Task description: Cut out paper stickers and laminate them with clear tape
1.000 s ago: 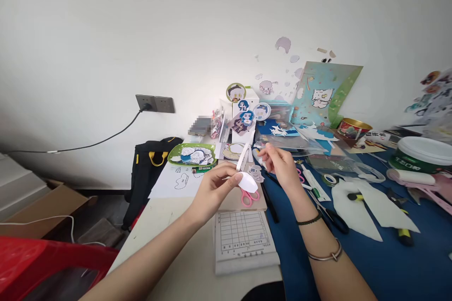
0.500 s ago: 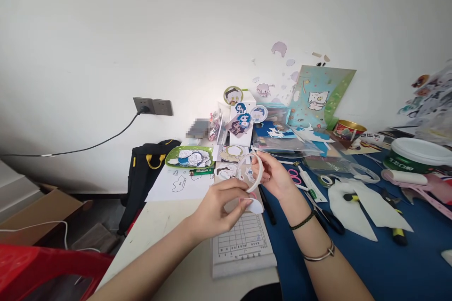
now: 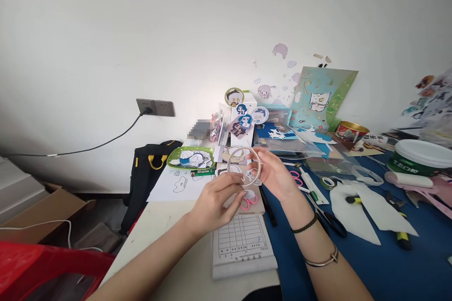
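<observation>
My right hand (image 3: 277, 176) holds a thin whitish tape roll (image 3: 244, 165) upright by its right rim, the ring's hole facing me. My left hand (image 3: 216, 200) reaches up to the ring's lower edge, thumb and fingers pinched there; a small white paper cutout (image 3: 249, 194) shows just under the fingertips, and I cannot tell whether they hold it. Both hands hover above a tan board (image 3: 254, 206) with pink-handled scissors (image 3: 246, 203) lying on it. A black cord and a metal bangle are on my right wrist.
A ruled form pad (image 3: 243, 244) lies near the front edge. A green tray of cutouts (image 3: 192, 157) and a white box with character stickers (image 3: 243, 117) stand behind. On the blue mat (image 3: 370, 263) lie white paper scraps (image 3: 367, 211), pens, a white-lidded green tub (image 3: 420, 155). A red chair (image 3: 45, 265) is at left.
My right hand has turned the tape roll from edge-on to face-on. My left hand has dropped a little and closed in on the roll's lower edge; the white cutout is mostly hidden now.
</observation>
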Tool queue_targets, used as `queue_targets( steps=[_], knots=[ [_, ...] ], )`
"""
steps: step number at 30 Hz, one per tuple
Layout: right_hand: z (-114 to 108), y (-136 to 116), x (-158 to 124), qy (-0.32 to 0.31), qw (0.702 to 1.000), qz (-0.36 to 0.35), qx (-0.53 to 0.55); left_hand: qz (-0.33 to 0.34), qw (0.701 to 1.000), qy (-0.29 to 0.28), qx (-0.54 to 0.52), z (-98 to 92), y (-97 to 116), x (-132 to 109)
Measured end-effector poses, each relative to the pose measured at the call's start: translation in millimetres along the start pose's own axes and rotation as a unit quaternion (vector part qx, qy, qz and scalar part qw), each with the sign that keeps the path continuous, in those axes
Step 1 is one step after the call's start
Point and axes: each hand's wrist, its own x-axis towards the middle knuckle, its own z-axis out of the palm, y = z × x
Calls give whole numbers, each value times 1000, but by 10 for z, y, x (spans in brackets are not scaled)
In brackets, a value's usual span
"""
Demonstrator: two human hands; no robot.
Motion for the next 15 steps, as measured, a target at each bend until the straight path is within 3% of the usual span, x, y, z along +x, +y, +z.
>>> queue_targets(
  steps=[7,15],
  knots=[
    [21,27,7,15,999,-28,-18,-1,999,-9,31,20,-16,-14],
    [-6,23,-6,10,990,-84,-117,17,994,-40,100,21,-92,-41]
  ],
)
